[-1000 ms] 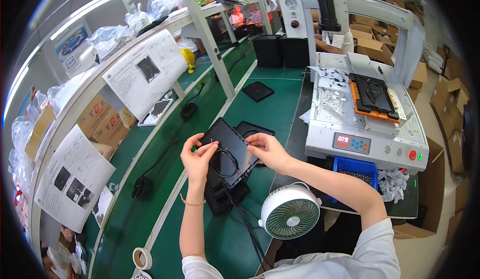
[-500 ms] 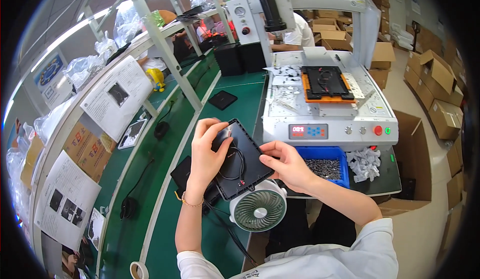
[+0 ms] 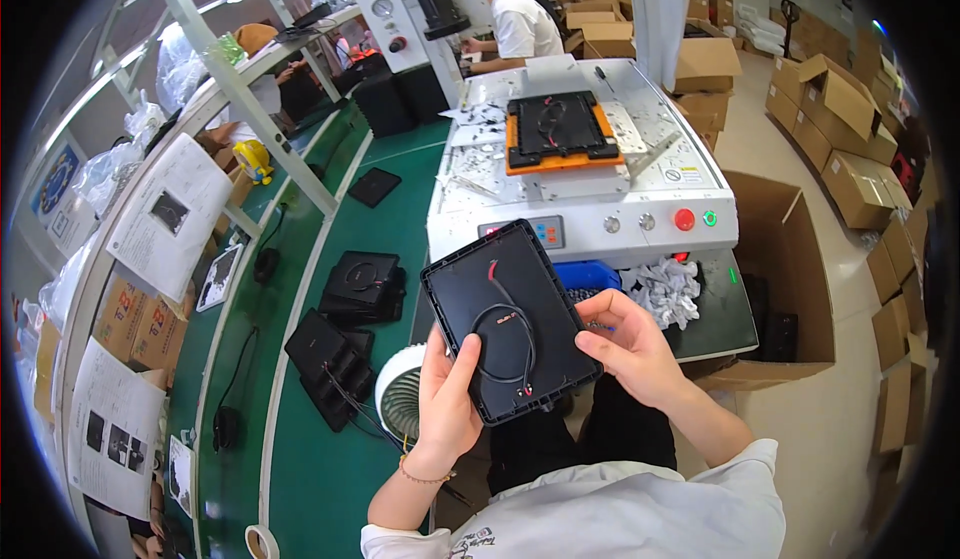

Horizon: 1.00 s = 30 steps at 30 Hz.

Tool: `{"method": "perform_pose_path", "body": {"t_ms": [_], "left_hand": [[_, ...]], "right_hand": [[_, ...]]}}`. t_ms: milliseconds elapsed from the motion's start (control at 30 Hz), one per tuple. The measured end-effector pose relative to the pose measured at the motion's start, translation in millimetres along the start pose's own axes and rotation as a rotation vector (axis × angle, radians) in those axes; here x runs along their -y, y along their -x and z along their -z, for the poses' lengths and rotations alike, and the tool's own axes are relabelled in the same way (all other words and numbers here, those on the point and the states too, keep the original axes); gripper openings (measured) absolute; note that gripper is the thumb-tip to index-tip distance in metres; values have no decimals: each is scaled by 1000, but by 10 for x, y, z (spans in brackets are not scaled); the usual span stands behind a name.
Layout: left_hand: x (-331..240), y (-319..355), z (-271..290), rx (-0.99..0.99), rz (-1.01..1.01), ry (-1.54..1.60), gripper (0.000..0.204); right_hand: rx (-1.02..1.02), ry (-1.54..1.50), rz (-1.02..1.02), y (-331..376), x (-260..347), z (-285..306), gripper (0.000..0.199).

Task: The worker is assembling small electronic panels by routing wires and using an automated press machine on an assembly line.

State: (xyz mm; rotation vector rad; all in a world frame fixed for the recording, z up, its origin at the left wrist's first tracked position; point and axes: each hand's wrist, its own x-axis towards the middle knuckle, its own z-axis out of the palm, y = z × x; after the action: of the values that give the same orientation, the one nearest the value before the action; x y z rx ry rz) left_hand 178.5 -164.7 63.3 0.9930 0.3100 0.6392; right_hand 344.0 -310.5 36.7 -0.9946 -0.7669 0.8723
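Observation:
Both of my hands hold a black rectangular plastic cover [image 3: 465, 309], its inner side up, with a red and black wire looped on it. My left hand [image 3: 450, 399] grips the lower left edge, thumb on the inner face. At the right edge, my right hand [image 3: 635, 347] pinches the rim with thumb and fingers. Partly hidden behind my left hand is a white and green fan [image 3: 397, 399]. Black covers with wires lie in two stacks, a farther stack [image 3: 360, 284] and a nearer stack [image 3: 325, 359], on the green bench to the left.
Ahead stands a white bench machine [image 3: 590, 214] with an orange fixture [image 3: 515, 166] carrying another black cover [image 3: 570, 124]. Below it sit a blue bin [image 3: 588, 275] and crumpled white paper [image 3: 665, 294]. An open carton [image 3: 775, 224] is at right. A co-worker [image 3: 525, 24] sits behind.
My left hand has gone from the cover's upper part to its lower left edge. The cover has come right and its wire loop is now uncovered. The view has swung right.

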Motion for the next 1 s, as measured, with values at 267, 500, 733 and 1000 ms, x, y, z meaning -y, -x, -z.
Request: {"method": "perform_pose_path", "body": {"t_ms": [267,500,733,1000], "left_hand": [[81,-248,-86,-155,31,-25,34],[-10,-371,71,-310,-87,73,38],[-101,-350,161,-268,-75,90,36],[-117,-353,156,-186,72,95,41]], "right_hand": [[293,1038,280,-547,61,626,11],[604,1422,102,-1021,-415,623,16],[525,1216,-110,-1067,-519,593,15],[494,1258,58,-1029,-431,618,13]]}}
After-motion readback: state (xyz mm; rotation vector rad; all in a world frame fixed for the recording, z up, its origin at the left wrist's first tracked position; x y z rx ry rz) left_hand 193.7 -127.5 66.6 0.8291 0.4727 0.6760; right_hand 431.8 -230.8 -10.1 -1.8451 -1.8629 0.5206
